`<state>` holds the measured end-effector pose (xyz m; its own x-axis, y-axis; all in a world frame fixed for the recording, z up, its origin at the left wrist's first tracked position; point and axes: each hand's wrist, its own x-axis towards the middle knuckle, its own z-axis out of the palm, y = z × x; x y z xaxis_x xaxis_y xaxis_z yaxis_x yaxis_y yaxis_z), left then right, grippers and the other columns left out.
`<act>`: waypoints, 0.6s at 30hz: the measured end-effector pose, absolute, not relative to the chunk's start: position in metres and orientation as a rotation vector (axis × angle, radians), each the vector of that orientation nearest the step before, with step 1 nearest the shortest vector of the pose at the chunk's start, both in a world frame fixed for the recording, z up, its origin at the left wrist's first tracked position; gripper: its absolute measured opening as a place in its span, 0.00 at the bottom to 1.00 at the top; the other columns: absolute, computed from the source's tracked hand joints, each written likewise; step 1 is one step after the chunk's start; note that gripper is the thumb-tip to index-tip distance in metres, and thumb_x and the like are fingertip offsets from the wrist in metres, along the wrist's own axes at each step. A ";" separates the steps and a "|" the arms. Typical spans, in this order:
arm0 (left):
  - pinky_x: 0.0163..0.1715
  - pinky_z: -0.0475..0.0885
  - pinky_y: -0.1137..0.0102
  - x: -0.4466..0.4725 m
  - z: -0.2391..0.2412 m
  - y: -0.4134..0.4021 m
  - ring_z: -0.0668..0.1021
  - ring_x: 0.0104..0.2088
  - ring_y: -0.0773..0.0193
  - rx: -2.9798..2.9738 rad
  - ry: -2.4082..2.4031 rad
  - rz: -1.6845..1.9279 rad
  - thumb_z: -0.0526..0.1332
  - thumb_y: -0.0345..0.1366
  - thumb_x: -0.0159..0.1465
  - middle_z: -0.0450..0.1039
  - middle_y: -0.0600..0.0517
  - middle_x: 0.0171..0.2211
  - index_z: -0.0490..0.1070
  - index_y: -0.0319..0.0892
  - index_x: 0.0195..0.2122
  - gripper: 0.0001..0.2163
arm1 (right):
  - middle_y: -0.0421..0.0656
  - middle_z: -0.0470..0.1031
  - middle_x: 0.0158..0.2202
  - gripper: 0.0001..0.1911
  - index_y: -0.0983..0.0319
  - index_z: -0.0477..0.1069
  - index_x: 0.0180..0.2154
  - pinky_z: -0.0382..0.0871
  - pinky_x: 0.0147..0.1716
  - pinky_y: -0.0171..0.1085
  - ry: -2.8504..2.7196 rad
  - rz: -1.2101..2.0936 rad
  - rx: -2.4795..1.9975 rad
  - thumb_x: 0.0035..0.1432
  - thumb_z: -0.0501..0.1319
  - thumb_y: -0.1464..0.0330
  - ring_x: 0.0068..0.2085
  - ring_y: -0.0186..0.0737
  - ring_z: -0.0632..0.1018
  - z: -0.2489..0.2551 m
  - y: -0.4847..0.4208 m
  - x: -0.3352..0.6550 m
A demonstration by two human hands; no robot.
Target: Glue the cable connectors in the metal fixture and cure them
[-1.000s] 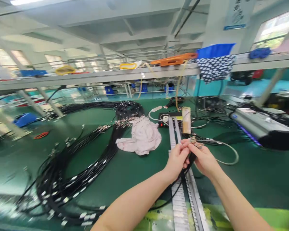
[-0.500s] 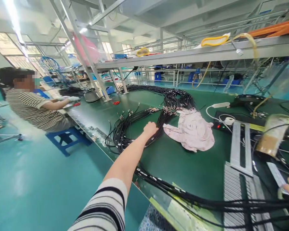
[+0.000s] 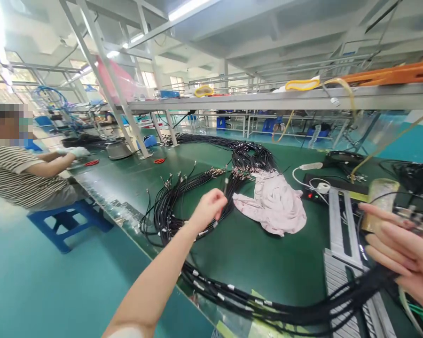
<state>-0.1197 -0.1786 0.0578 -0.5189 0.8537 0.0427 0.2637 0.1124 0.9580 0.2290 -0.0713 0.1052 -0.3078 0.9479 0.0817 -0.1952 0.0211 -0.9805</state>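
Observation:
My left hand (image 3: pixel 210 206) is closed in a pinch above a coiled bundle of black cables (image 3: pixel 160 211). A thin cable end with a metal connector (image 3: pixel 226 182) sticks up from its fingertips. At the right edge my right hand (image 3: pixel 405 253) is curled around a second bundle of black cables (image 3: pixel 289 313) with white labels, its index finger stretched out. Metal connectors (image 3: pixel 414 217) show, blurred, just above that hand. The bundle sweeps along the table's front edge and over a grey metal fixture (image 3: pixel 341 277). A crumpled pink cloth (image 3: pixel 278 204) lies right of my left hand.
More black cables (image 3: pixel 252 155) lie farther back on the green table (image 3: pixel 250 258). A black power box (image 3: pixel 308 188) and a clear cup-like container (image 3: pixel 382 192) stand at right. A metal shelf (image 3: pixel 218 102) crosses above. A co-worker (image 3: pixel 24 173) sits at left on a blue stool (image 3: pixel 70 220).
My left hand has lifted slightly and now shows a cable end in its pinch. My right hand has come farther into view, raising the cable bundle. The view has shifted to the right.

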 end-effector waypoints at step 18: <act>0.26 0.67 0.74 -0.003 -0.025 -0.242 0.74 0.32 0.63 2.715 1.519 -0.005 0.59 0.28 0.58 0.71 0.52 0.33 0.65 0.42 0.33 0.04 | 0.27 0.43 0.11 0.16 0.64 0.70 0.27 0.42 0.09 0.25 -1.046 1.681 -0.629 0.42 0.70 0.60 0.14 0.21 0.46 0.107 -0.054 0.195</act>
<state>-0.0031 -0.2416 -0.0250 0.5233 0.8520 -0.0179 0.8521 -0.5228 0.0254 0.1953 -0.0538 0.1067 -0.3490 0.9340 0.0765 -0.4815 -0.1087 -0.8697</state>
